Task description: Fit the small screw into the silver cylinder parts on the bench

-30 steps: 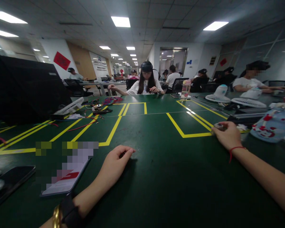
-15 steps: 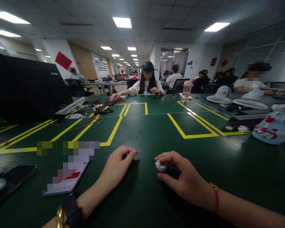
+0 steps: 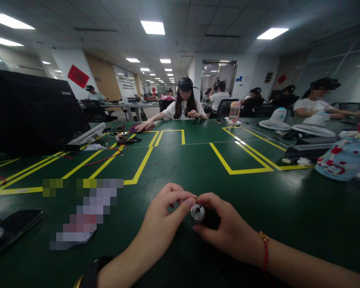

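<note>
Small metal cylinder (image 3: 197, 218): upright, holes-end up, sitting right between both hands at the green surface (image 3: 288, 212); can't tell if its base touches down
Right hand (image 3: 237, 230): just right of the cylinder, grip clamped on it, index finger on the far side, thumb on the near side
Left hand (image 3: 163, 214): just left of the cylinder, thumb and index tips close together by its rim; honestly can't tell if that grip's clamped on it too
Phone (image 3: 88, 239): left of the cylinder, mostly pixelated
Blue bottle (image 3: 339, 158): red top, way right of and beyond the cylinder
Yellow tape (image 3: 250, 172): outlines past the cylinder
Person across (image 3: 184, 108): well beyond the cylinder, one arm stretched out sideways
</note>
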Tool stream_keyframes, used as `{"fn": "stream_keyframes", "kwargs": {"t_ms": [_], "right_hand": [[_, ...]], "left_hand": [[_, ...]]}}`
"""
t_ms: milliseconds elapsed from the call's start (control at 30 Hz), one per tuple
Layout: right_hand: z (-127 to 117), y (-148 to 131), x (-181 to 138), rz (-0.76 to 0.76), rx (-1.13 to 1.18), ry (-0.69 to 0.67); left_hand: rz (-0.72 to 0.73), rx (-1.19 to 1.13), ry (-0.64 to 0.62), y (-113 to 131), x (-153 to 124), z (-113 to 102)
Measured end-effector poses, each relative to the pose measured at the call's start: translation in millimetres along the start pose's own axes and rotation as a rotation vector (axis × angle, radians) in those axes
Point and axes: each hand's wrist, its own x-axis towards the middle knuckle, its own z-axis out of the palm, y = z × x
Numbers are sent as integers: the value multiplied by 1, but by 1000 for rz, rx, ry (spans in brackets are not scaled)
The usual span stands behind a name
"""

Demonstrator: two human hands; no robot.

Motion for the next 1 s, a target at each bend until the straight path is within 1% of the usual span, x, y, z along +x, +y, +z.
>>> {"fn": "stream_keyframes", "kwargs": {"t_ms": [67,100,200,267,367,433,467,533,633,700,767,833,900,967,1000], "right_hand": [[-5,-1,0,-1,-91,9],[-7,-2,-1,2,-112,14],[-9,-1,-3,-11,-116,27],[-9,-1,-3,-26,-113,68],[-16,4,3,-13,-103,194],[-31,15,12,27,-79,309],[-43,25,18,59,-76,379],[-74,49,27,153,-129,538],[-130,92,32,335,-384,788],[-163,115,27,434,-527,894],[-186,130,18,498,-590,938],[-198,138,11,543,-615,946],[-199,139,8,594,-637,956],[-190,132,12,605,-714,1008],[-182,126,15,574,-782,1032]], "left_hand": [[-48,11,26,-5,2,-6],[-62,40,4,-9,2,-8],[-50,219,-136,-19,-1,-8],[-15,359,-210,-24,-3,-3],[18,462,-248,-27,-6,3],[20,440,-259,-26,-5,2],[12,400,-256,-26,-4,0],[-31,283,-205,-26,-1,-7],[-129,153,-31,-33,6,-21],[-210,126,82,-41,10,-29],[-299,84,160,-50,13,-35],[-348,30,202,-57,14,-37],[-349,0,211,-61,14,-37],[-335,-2,213,-60,13,-35],[-330,5,213,-59,13,-34]]}}
